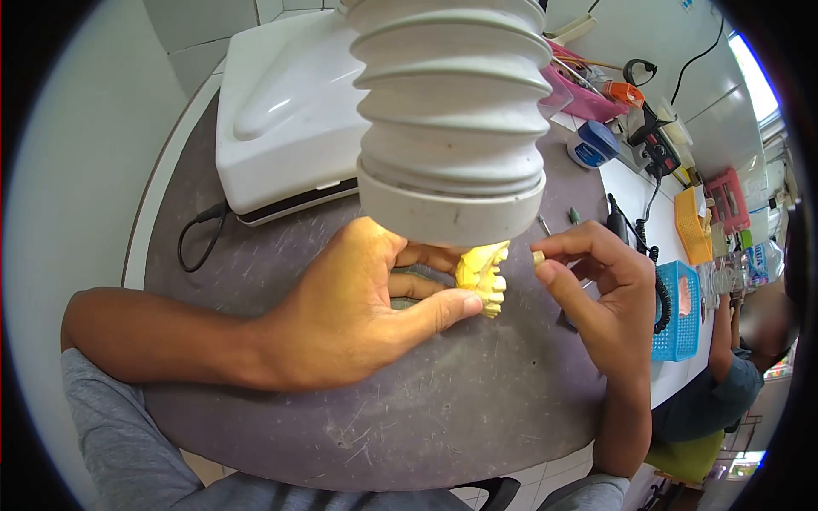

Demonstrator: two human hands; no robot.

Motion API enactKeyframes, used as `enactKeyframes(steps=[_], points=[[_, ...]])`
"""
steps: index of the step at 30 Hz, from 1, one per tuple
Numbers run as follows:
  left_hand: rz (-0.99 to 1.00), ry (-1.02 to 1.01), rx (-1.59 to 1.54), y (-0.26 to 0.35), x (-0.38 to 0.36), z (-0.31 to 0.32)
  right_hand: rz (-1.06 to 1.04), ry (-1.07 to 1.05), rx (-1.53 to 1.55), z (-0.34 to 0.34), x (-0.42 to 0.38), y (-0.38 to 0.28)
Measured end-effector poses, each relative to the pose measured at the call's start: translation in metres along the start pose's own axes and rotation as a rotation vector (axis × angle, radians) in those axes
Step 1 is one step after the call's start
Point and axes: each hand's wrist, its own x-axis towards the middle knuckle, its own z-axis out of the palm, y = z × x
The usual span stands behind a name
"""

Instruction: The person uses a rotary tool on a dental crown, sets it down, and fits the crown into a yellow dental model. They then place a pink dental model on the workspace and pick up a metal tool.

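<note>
My left hand (366, 311) grips a yellow dental model (482, 274) with a row of pale teeth along its right side. The thumb presses on its near end and the fingers wrap behind it, partly hidden by the hose mouth above. A short gap to the right of the model, my right hand (601, 285) pinches a small cream-coloured piece, like a single dental crown (538, 257), between thumb and forefinger. The crown and the model are apart. Just beyond the right fingertips, a thin metal bur (544, 225) lies on the grey-brown tabletop (383, 443).
A ribbed white suction hose (452, 111) hangs low over the model. Behind it stands a white machine (290, 119) with a cable. At right are a blue-lidded jar (594, 145), a blue basket (677, 311), a yellow basket (692, 226) and a coiled cord (662, 298). Another person (724, 383) sits at far right.
</note>
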Motion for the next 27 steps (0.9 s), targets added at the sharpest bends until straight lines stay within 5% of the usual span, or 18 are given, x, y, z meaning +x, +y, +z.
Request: enactKeyframes(steps=[2,11,27], points=[[0.007,-0.028,0.01,-0.001,-0.001,-0.001,0.237,-0.05,0.373,0.002,-0.004,-0.01],[0.053,-0.052,0.04,-0.003,-0.001,0.001,0.423,-0.249,0.746,0.007,-0.004,-0.009],[0.043,-0.047,0.047,-0.002,-0.001,0.001,0.41,-0.264,0.753,0.01,-0.004,-0.007]])
